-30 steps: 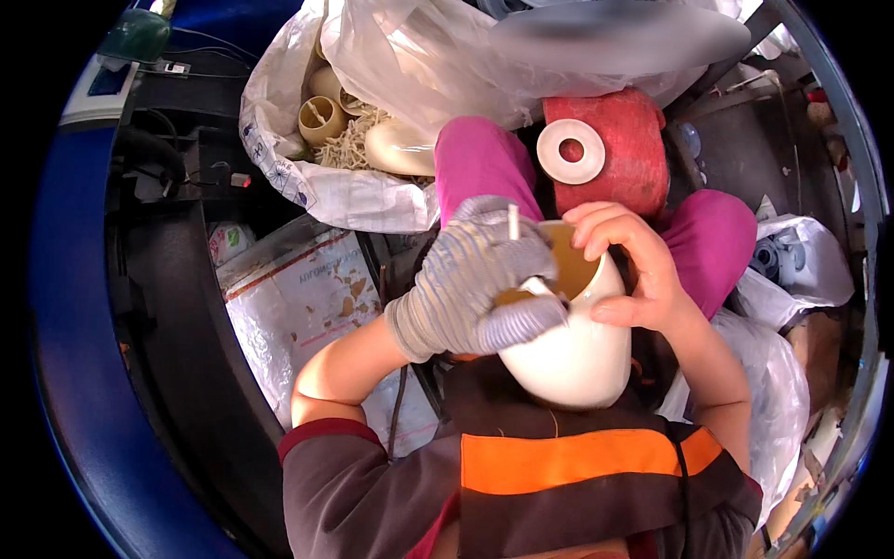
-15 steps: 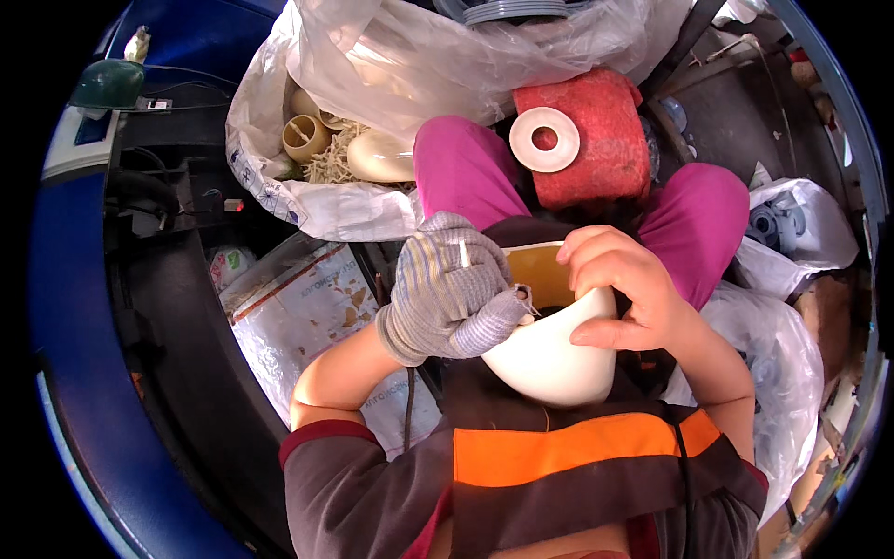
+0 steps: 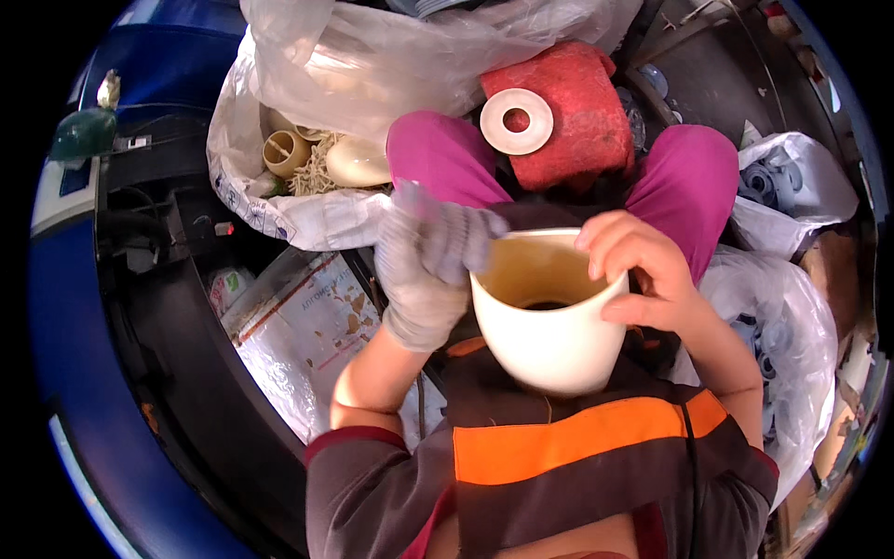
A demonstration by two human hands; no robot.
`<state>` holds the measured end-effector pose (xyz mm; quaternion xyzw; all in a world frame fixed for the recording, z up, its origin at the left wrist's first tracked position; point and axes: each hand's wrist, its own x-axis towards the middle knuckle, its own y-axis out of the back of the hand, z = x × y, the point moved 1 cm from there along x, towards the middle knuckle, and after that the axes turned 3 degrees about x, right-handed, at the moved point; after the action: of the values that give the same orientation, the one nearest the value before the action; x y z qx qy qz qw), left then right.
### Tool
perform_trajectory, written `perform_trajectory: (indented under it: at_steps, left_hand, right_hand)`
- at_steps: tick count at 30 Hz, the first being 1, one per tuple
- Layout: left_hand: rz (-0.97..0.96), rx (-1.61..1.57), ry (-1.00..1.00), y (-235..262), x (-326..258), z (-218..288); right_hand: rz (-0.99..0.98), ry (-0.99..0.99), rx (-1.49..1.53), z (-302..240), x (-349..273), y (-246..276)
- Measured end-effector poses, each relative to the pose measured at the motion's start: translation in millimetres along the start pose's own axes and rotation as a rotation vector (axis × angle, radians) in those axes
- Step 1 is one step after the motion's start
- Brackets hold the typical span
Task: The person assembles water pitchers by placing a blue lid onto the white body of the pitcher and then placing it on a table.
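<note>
A cream-coloured, cup-shaped piece (image 3: 549, 345) with a wide open mouth and yellowish inside sits against my lap. A dark round patch or hole shows at its bottom. My bare right hand (image 3: 638, 265) grips its right rim, fingers over the far edge and thumb on the outer wall. My left hand (image 3: 433, 261), in a grey striped knit glove, is at the left side of the rim and blurred by motion. Its fingers are curled; what they hold is hidden, and I cannot tell whether they touch the rim.
Ahead lies a red, worn block (image 3: 568, 121) with a cream ring (image 3: 517, 121) on it. At the left a white sack (image 3: 298, 214) holds cream parts and shavings. Bags of grey-blue parts (image 3: 782, 182) stand at the right. A green lamp head (image 3: 84, 135) is far left.
The cup-shaped piece has tipped so that its mouth shows more. My left hand has drawn back from over the mouth toward the left rim. My right hand keeps its grip.
</note>
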<state>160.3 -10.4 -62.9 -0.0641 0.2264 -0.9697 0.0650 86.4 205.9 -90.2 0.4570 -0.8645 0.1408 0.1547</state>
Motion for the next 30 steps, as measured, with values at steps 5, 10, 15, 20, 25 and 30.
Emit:
perform_trajectory:
  at_steps: [5,10,15,20,25,30]
  left_hand:
    - [0.317,-0.055,0.155,11,10,5]
    - [0.158,0.221,0.309,27,12,47]
    - [0.026,0.449,0.396,-11,25,38]
    - [0.033,0.463,0.399,-11,25,29]
    - [0.324,0.451,0.146,162,32,131]
    - [0.144,2.400,0.191,212,69,131]
  right_hand:
    - [-0.026,-0.034,-0.012,-4,0,-1]
    - [-0.144,0.039,0.036,-7,17,-7]
    - [-0.057,-0.560,-0.150,-19,67,10]
    - [-0.593,-0.697,-0.425,-15,85,30]
    - [-0.341,-0.997,-0.472,4,19,86]
    - [-0.198,-0.789,-0.399,-2,38,72]
